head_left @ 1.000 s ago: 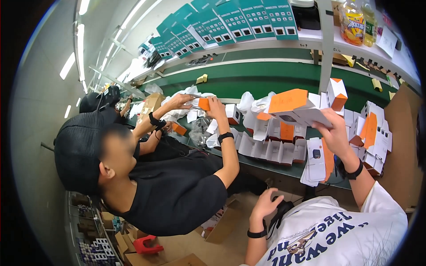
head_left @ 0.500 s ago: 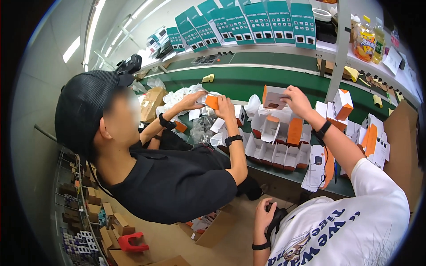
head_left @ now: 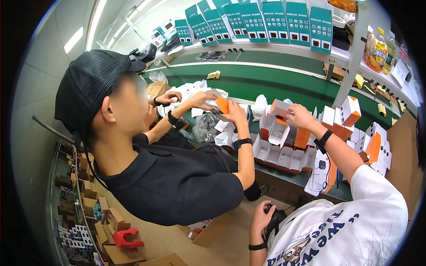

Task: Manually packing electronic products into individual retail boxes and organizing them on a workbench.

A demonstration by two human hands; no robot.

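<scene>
**Packing bench: right hand on a small orange-and-white box**

Green workbench (head_left: 284, 91) runs across the head view, with a shelf of teal cartons (head_left: 284, 22) above it and drink bottles (head_left: 377, 46) at the far right; a row of open white-and-orange boxes (head_left: 284, 155) stands along the near edge.

The right hand (head_left: 299, 116) reaches out over that row; its fingers are closed on the top of a small orange-and-white box (head_left: 280, 108), which sits just above the open boxes, at the far side of the row; the grip looks like a pinch on the flap, though the fingertips are partly hidden. The left hand (head_left: 262, 217) is low by the lap, curled around a dark object (head_left: 276, 218); what that object is cannot be told.

A co-worker in a black cap (head_left: 93, 84) and black shirt sits to the left; both of that person's hands work on another box with an orange flap (head_left: 222, 105), near crumpled clear bags (head_left: 206, 126).

Judging from the pose, the box should be kept square to the row, with the thumb clear of the open flap, so neighbouring boxes are not knocked.
</scene>
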